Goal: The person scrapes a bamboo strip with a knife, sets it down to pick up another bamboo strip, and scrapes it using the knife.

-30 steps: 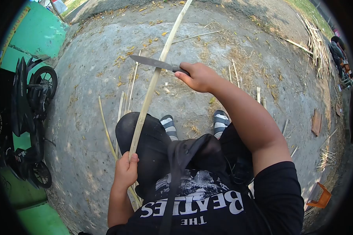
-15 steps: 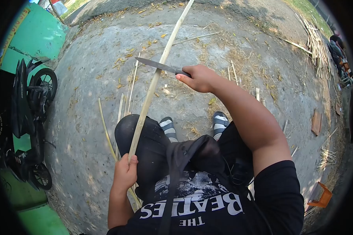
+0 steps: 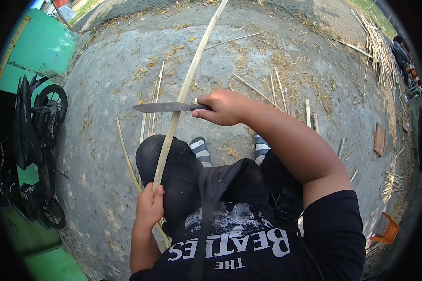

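Your left grip is closed around the lower part of a long, pale yellow strip that looks like split bamboo, with the thumb lying along it. The strip slants up and away from you, in front of your bent left leg in black trousers, and runs out past the top edge of the view; whether it rests on that leg, you cannot tell from here.

Your right grip is wrapped around the black handle of a knife with a dark grey metal blade, your thumb stretched towards the blade. That blade lies crosswise over the strip, its point to your left, some way above your left grip.

Beyond your left leg, a slender yellow-green strip slants across the grey concrete ground. Short pale sticks lie ahead of your right leg, and a large heap of pale thin strips sits at the far right. Nearer on that side are a flat brown wooden piece and an orange object. A black motorcycle stands at the far left.
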`<state>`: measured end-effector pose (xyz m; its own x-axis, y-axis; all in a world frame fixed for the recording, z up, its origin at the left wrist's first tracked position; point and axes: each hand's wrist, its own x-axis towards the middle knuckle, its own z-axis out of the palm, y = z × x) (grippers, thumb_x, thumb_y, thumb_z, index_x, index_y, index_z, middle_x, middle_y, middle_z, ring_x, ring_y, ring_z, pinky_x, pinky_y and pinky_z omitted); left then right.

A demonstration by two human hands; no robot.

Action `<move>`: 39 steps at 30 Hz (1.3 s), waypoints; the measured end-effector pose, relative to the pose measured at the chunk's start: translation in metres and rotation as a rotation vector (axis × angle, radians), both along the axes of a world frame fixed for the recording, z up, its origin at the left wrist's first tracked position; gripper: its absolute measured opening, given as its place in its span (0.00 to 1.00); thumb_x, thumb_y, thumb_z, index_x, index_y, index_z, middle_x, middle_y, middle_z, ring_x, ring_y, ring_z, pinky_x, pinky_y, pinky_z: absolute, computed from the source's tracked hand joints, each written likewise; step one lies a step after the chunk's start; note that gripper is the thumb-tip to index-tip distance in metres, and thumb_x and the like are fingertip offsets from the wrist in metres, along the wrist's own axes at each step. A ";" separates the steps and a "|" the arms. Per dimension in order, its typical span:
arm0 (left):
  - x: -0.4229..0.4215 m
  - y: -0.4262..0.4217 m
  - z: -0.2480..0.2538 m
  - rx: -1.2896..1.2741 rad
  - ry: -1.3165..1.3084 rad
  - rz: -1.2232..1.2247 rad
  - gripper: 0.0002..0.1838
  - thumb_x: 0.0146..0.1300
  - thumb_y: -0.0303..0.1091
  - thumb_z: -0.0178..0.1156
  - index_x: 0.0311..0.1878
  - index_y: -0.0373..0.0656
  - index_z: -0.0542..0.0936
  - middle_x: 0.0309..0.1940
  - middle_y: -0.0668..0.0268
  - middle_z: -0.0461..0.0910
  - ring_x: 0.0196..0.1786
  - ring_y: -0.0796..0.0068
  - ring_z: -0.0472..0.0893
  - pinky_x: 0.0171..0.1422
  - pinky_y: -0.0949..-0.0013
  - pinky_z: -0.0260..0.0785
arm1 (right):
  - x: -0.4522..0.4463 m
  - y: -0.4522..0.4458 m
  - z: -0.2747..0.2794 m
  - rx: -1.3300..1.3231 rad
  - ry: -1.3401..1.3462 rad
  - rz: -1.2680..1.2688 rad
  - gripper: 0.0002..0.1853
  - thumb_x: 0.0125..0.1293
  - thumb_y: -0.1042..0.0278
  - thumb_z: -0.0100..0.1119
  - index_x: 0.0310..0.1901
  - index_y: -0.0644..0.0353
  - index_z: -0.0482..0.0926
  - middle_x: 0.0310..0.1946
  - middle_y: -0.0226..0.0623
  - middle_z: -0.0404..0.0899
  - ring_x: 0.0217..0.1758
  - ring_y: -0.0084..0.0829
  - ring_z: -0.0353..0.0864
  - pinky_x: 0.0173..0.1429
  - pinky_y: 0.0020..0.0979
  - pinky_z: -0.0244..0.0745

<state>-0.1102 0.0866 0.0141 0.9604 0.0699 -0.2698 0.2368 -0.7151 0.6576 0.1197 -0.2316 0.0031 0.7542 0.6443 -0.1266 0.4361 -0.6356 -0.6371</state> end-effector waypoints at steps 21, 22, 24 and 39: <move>-0.014 0.012 -0.017 -0.101 -0.048 0.041 0.21 0.82 0.43 0.55 0.35 0.35 0.76 0.20 0.57 0.74 0.23 0.62 0.75 0.30 0.60 0.66 | 0.014 -0.004 -0.009 0.193 0.098 -0.103 0.38 0.74 0.29 0.49 0.47 0.66 0.84 0.37 0.57 0.85 0.46 0.56 0.85 0.51 0.50 0.76; -0.013 0.014 -0.016 -0.065 -0.068 0.009 0.21 0.82 0.43 0.55 0.35 0.35 0.76 0.20 0.58 0.74 0.23 0.64 0.75 0.30 0.60 0.66 | 0.015 -0.010 0.002 0.167 0.083 -0.094 0.38 0.74 0.28 0.49 0.47 0.65 0.85 0.37 0.57 0.85 0.45 0.57 0.85 0.50 0.51 0.76; -0.012 0.012 -0.016 -0.001 -0.115 -0.042 0.21 0.82 0.44 0.55 0.36 0.35 0.77 0.19 0.60 0.74 0.23 0.68 0.75 0.30 0.61 0.66 | 0.031 -0.027 0.011 0.010 0.103 -0.085 0.37 0.75 0.29 0.50 0.47 0.64 0.86 0.37 0.55 0.85 0.45 0.56 0.85 0.50 0.51 0.77; -0.001 0.008 -0.007 -0.031 -0.021 -0.026 0.20 0.83 0.45 0.54 0.36 0.39 0.76 0.19 0.74 0.70 0.22 0.85 0.68 0.26 0.71 0.60 | 0.012 0.005 -0.006 0.013 -0.003 0.037 0.35 0.73 0.30 0.54 0.41 0.63 0.85 0.33 0.51 0.85 0.44 0.55 0.86 0.49 0.52 0.78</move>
